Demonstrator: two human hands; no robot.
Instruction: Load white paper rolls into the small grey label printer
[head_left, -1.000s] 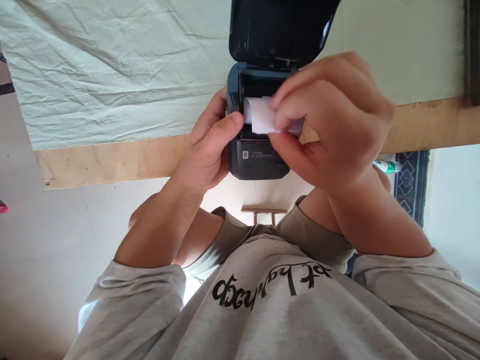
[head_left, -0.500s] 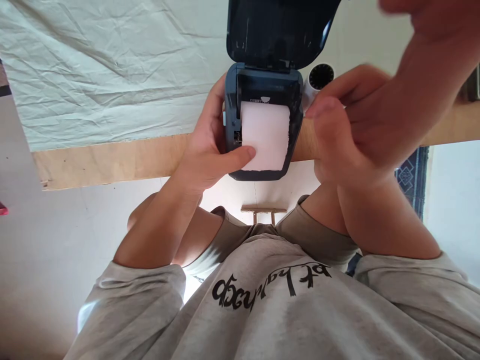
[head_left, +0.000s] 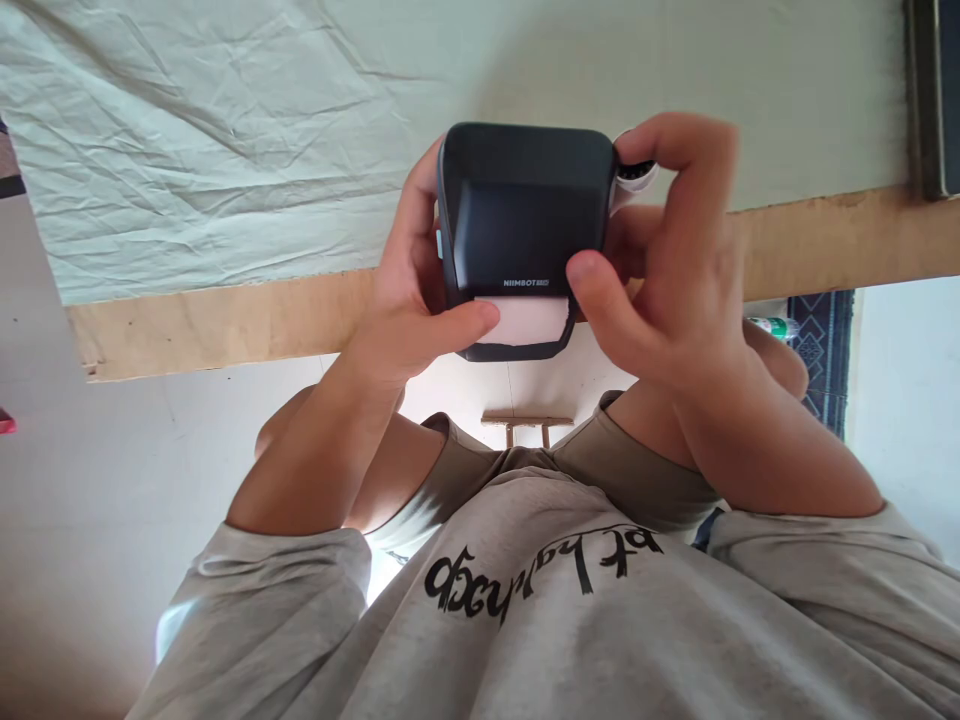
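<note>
A dark label printer (head_left: 525,230) marked NIIMBOT is held above the table's front edge, its lid down over the body. A strip of white paper (head_left: 532,322) shows below the lid's lower edge. My left hand (head_left: 420,310) is closed around the printer's left side, the thumb lying on the paper. On the other side, my right hand (head_left: 667,240) grips the lid's right edge, with the thumb at its lower corner and the index finger at the upper one. Partly hidden behind those fingers stands a small white cylinder (head_left: 634,180) with a black dial-like top.
A pale, creased cloth (head_left: 225,150) covers the table, whose wooden edge (head_left: 187,325) runs in front of me. A dark-framed object (head_left: 926,100) sits at the far right. Below are a small wooden stool (head_left: 527,420), a patterned dark mat (head_left: 821,370) and a green-and-white item (head_left: 776,327).
The printer's lid has swung down from raised to covering most of the paper roll. My right hand has moved onto the lid's right edge, while my left hand has stayed in place.
</note>
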